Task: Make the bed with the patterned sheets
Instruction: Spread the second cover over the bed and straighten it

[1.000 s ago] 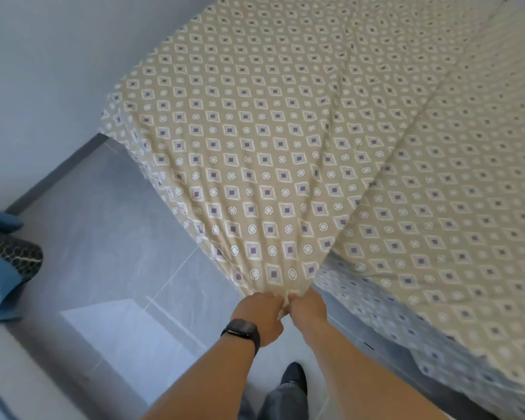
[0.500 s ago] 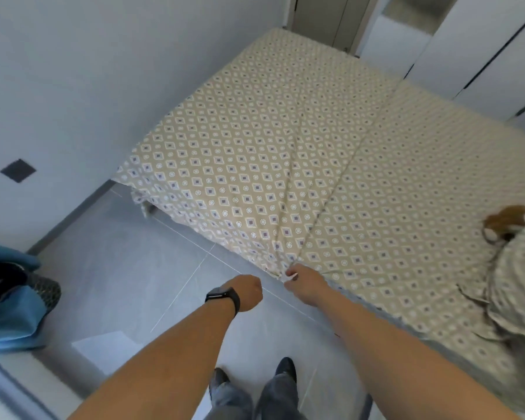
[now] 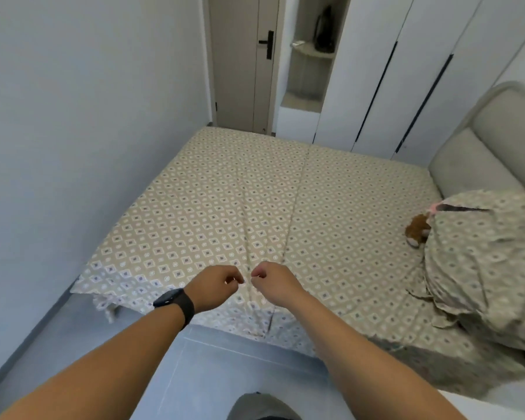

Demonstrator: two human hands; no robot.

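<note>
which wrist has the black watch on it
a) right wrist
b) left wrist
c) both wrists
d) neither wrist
b: the black watch is strapped just behind the left hand, while the wrist behind the right hand is bare.

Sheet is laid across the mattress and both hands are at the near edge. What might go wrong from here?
1. Creases fan from where the left hand and right hand hover over the patterned sheet; more pulling may deepen them.
2. The near-left corner hangs loose and may slip off.
3. The bundled bedding weighs down the right side and may hinder smoothing.
</note>
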